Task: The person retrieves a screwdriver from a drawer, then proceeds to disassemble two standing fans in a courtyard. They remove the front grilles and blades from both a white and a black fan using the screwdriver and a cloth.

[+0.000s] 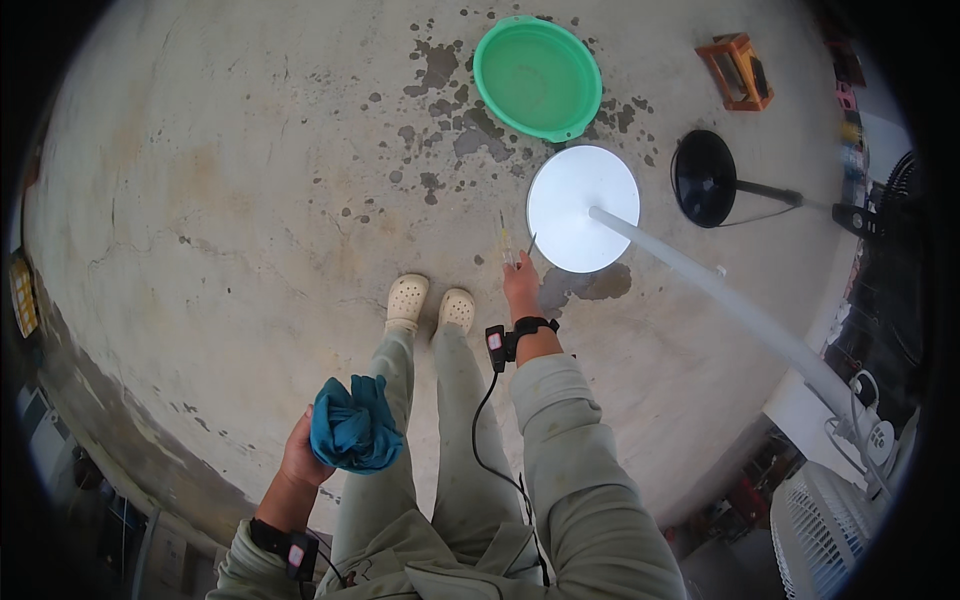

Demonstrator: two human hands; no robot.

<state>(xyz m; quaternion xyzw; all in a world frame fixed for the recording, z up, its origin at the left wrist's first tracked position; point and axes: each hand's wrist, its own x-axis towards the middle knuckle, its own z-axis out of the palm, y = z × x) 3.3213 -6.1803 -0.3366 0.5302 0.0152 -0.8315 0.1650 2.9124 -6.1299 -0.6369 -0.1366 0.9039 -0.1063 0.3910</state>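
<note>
A: Left hand (300, 455) down low, fingers clenched round a bunched blue cloth (353, 425).

B: Right hand (521, 285) reaches out, fingers pinching a thin screwdriver (507, 243) just beside the white fan base (583, 208). I'd keep that tip steady and upright.

A: Green basin (538, 78) sits further off on the floor.

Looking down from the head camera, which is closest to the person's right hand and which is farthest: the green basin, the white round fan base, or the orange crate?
From the right hand:
1. White round fan base, just ahead and slightly right.
2. Green basin, farther ahead on the stained concrete.
3. Orange crate, farthest, far ahead to the right.
</note>
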